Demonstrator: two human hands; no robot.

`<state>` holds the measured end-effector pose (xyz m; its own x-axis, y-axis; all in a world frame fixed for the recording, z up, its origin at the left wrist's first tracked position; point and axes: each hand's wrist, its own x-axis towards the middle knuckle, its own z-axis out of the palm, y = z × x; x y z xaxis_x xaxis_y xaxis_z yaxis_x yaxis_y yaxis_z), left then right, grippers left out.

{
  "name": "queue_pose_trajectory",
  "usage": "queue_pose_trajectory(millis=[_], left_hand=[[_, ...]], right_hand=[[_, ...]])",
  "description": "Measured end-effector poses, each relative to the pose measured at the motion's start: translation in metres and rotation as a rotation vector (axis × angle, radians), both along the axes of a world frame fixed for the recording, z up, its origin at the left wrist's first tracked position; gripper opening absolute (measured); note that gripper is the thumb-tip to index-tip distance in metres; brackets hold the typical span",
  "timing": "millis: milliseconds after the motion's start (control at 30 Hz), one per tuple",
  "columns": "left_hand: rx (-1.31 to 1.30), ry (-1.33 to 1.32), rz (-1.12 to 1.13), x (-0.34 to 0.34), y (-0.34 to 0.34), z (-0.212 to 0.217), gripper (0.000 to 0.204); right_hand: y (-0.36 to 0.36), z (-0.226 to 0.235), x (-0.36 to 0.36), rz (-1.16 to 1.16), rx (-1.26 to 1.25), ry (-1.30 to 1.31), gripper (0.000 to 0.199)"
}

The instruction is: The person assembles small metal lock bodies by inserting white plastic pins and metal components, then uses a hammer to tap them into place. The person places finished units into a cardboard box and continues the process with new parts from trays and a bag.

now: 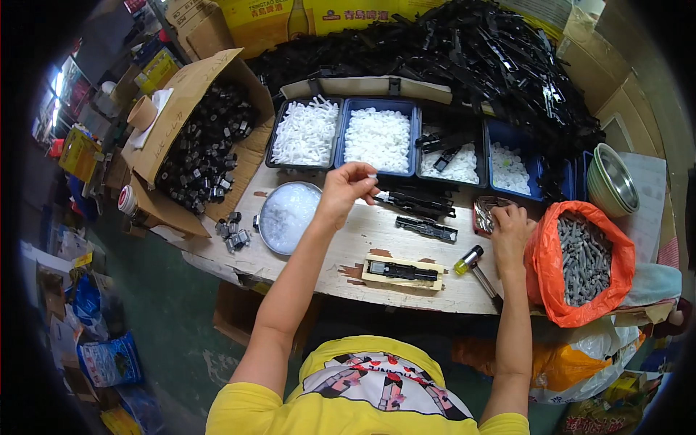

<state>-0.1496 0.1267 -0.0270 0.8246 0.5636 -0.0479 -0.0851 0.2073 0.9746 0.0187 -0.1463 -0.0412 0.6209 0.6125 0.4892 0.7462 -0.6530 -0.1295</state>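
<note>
Raised over the middle of the table, my left hand (349, 193) pinches a small white plastic piece (373, 175) between thumb and fingertips. To the right, my right hand (512, 226) is closed, its bent fingers dipping into a small red-edged box (481, 225) of thin metal pins; what the fingertips grip is hidden. In front of me a black plastic part (403, 271) lies in a pale rectangular holder (439, 284). Beyond it rests another black part (426, 229). A hammer (470, 259) with a yellow-and-black head lies between the holder and my right forearm.
Bins of white pieces (377, 139) line the back, before a heap of black parts (449, 58). At left are a carton of black-and-metal pieces (206, 145) and a round pan (290, 217). An orange bag (545, 279) of grey pieces and stacked bowls (613, 181) stand right.
</note>
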Motion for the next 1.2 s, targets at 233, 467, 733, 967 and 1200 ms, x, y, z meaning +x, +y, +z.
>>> queue_pose_trajectory(millis=[233, 467, 733, 967, 1200], left_hand=[[-0.143, -0.037, -0.166, -0.027, -0.051, -0.001, 0.016], [-0.212, -0.03, -0.319, -0.054, -0.082, -0.012, 0.018], [-0.207, 0.0, -0.291, -0.058, -0.088, -0.005, 0.02], [-0.168, 0.011, -0.232, -0.06, -0.092, -0.004, 0.022], [-0.408, -0.092, -0.144, -0.07, -0.092, -0.018, 0.02]], right_hand=[[0.032, 0.031, -0.056, 0.444, 0.326, 0.361, 0.01], [0.054, 0.045, -0.091, 0.668, 0.181, 0.342, 0.012], [0.057, 0.05, -0.093, 0.716, 0.059, 0.257, 0.02], [0.062, 0.052, -0.103, 0.714, 0.042, 0.208, 0.018], [0.058, 0.029, -0.115, 0.615, 0.374, 0.424, 0.011]])
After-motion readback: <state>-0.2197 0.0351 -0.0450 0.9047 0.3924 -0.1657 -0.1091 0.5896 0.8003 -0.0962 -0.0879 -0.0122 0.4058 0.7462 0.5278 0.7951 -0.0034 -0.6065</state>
